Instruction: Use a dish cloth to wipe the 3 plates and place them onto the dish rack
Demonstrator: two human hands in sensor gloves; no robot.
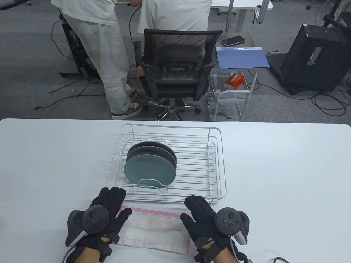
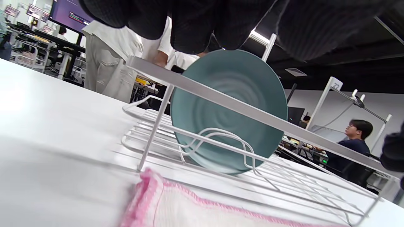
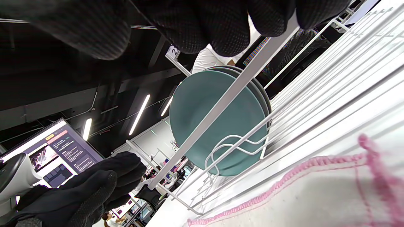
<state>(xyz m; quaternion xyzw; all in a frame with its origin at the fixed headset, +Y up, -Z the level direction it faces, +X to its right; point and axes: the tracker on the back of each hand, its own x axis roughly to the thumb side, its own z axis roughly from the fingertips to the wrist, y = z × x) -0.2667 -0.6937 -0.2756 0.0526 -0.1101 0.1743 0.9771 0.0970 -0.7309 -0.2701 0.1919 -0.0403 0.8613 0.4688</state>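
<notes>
Three plates (image 1: 149,171) upright in the dish rack (image 1: 220,175), dish cloth (image 1: 153,230) flat on the tabletop (image 1: 288,178) — left hand (image 1: 102,216) and right hand (image 1: 205,219) on its ends, each grip released, fingers straight.

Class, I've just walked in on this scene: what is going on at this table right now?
A person in sensor gloves works at a white table. Three plates stand on edge in the white wire dish rack. The dish cloth, white with pink edging, lies flat on the table in front of the rack. The left hand and right hand rest open at either end of the cloth, gripping nothing. The plates appear done.
</notes>
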